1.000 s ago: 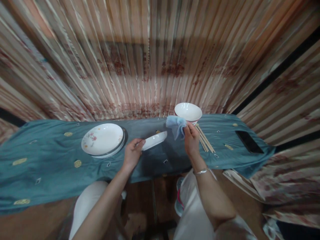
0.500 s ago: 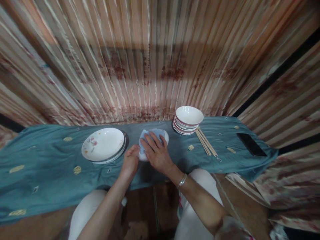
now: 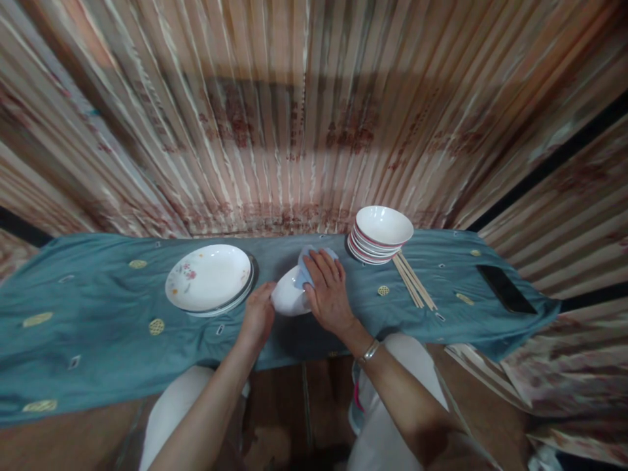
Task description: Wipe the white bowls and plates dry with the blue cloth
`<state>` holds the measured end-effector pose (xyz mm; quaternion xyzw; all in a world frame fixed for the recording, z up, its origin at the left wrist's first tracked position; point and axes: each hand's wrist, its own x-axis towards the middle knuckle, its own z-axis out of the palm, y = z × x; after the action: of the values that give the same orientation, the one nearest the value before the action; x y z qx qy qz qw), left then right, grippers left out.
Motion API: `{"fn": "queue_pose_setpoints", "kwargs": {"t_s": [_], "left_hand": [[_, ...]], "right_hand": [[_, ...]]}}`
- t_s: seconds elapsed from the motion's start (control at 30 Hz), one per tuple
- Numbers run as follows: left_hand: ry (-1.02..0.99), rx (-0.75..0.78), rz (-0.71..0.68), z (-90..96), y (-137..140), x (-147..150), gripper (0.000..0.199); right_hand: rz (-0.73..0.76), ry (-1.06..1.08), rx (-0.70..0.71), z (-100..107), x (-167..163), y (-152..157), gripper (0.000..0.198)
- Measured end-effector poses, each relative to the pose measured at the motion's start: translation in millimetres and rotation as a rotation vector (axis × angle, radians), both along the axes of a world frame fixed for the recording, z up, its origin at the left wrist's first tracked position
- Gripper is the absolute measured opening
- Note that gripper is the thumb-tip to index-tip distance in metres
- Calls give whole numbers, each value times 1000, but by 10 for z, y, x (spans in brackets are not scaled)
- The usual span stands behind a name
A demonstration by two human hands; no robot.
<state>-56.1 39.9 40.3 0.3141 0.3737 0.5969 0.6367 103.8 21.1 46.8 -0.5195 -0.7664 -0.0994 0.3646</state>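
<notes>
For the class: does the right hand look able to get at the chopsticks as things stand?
Probably yes: nothing stands between the right hand and the chopsticks to its right, though that hand holds the rag against the dish and may need to free itself first.

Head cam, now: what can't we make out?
Head view:
Right part of white dish: under blue cloth and right hand.
Fingertips of left hand: blurred where they meet the white dish.
Insides of lower bowls: hidden by top bowl.
Faces of lower plates: hidden by floral top plate.
Screen of black phone: too dark and small to read.
</notes>
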Motion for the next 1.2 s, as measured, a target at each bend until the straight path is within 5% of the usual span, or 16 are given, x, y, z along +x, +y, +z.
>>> {"fn": "queue_pose_setpoints", "kwargs": {"t_s": [1.2], "left_hand": [[-36, -126, 44, -31, 4, -103, 43]], "right_hand": [[51, 435, -52, -206, 51, 25, 52]]}}
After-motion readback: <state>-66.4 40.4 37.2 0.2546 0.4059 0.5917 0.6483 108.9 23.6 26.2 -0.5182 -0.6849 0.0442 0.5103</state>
